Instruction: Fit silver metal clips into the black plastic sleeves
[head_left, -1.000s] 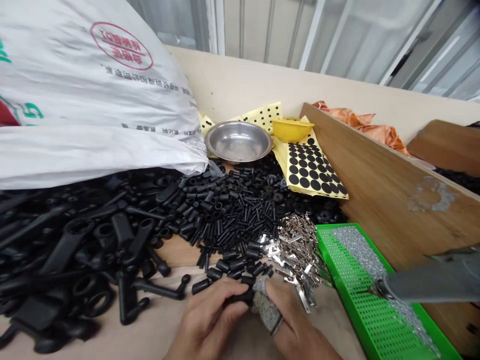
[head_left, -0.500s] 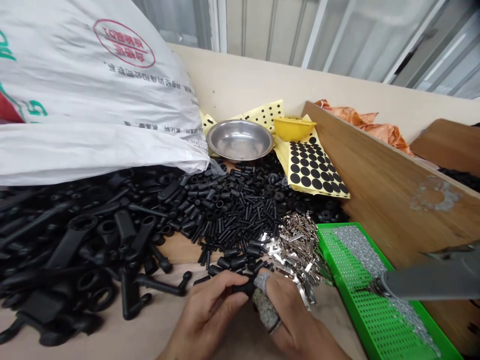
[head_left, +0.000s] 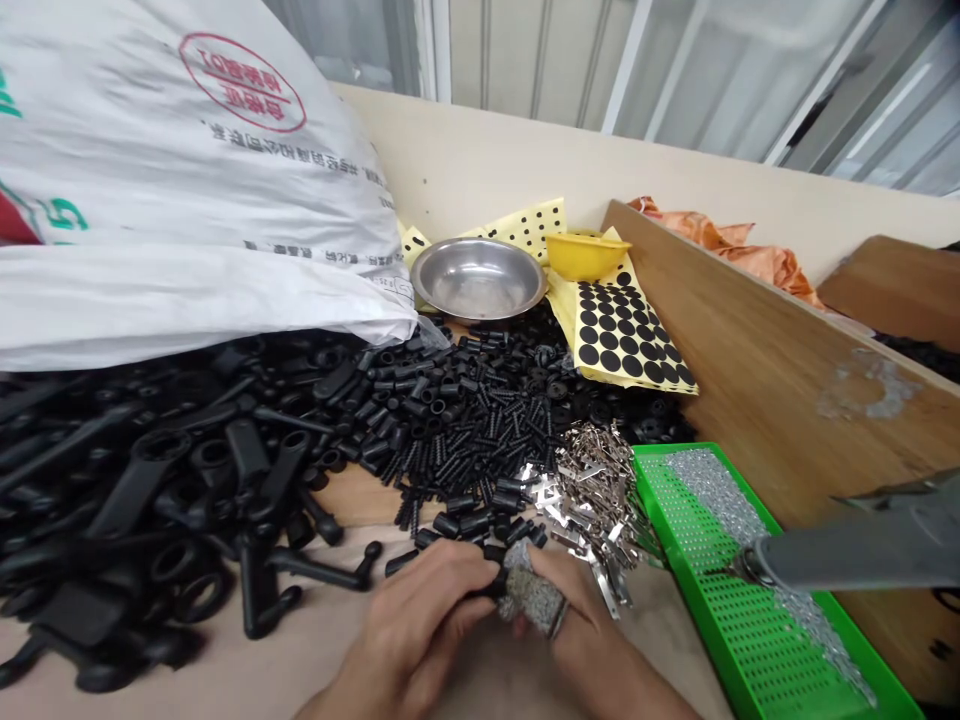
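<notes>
At the frame's bottom centre, the left hand has rolled further over the black part it grasps, apparently adjusting it against the right hand, whose grip grey finger wraps hide.

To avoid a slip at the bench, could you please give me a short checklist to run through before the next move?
1. Left hand has the black part: ok, fingers are closed around it.
2. Right hand gripping the same part: cannot tell, the grey finger wraps hide the contact.
3. Metal clips near the right hand: ok, heaped just beyond it.
4. Clear view of the green tray: not ok, a grey fixture covers some of it.
5. Ridged pieces kept apart from the black cylinders: not ok, their piles run together.
</notes>
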